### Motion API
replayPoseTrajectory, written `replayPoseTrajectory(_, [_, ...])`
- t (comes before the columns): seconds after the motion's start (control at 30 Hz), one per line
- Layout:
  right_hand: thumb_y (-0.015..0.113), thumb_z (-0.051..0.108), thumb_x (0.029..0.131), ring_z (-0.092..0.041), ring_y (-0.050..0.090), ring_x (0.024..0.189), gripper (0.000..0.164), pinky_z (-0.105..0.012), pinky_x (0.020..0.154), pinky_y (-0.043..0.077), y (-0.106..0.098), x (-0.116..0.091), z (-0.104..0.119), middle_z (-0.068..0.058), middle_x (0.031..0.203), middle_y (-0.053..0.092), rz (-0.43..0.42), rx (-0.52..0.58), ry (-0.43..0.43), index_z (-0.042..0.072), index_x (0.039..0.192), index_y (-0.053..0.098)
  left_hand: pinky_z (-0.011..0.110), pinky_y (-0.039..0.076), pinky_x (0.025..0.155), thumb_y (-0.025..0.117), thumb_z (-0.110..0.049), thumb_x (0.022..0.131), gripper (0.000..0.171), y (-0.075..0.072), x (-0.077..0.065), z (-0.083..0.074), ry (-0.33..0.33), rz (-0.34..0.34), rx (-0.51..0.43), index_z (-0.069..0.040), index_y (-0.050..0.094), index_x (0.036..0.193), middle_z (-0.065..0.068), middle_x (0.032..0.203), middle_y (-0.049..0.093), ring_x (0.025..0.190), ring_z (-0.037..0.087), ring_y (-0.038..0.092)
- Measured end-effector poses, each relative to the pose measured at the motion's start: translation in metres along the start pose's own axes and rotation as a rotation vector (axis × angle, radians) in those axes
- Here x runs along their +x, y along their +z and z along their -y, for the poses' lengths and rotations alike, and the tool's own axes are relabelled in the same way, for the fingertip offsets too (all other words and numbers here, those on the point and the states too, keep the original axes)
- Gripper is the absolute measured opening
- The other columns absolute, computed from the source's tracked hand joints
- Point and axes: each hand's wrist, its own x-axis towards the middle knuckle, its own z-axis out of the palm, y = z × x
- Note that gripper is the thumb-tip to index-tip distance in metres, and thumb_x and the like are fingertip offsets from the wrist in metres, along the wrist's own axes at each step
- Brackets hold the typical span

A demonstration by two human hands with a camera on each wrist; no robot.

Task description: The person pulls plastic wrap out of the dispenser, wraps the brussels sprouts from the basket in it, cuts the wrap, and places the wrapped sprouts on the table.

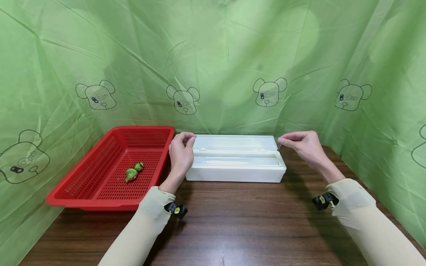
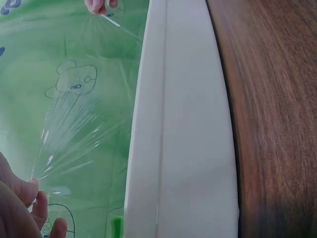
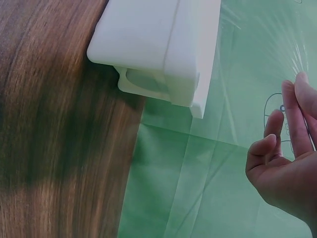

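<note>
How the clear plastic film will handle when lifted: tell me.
The clear plastic film is probably floppy and very light, being sheer enough that the green curtain shows through. It likely bunches easily: creases fan out from where the left hand and right hand pinch it.

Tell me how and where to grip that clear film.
The clear film is probably best pinched at both ends of its free edge, from the outer sides, where the left hand and right hand are: it is thin, and creases fan from each pinch.
</note>
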Motion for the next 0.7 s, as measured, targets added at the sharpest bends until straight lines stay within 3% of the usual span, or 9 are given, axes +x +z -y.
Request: replayPoseTrajectory(0.7, [0.083,0.029,0.094,-0.006,0.067,0.100,0.042,-0.018,0.083,0.051,-0.009,-0.004,0.015,0.005,0.103,0.079,-0.024,0.036,-0.001,-0.003,0.119,0.076,0.036,0.044,0.086,0.068,-0.008,0.103,0.009,-0.007,0.001,-0.017,0.009,-0.011,-0.070,-0.007,0.077,0.105,0.008,0.101,0.067,0.095,0.023,0.059])
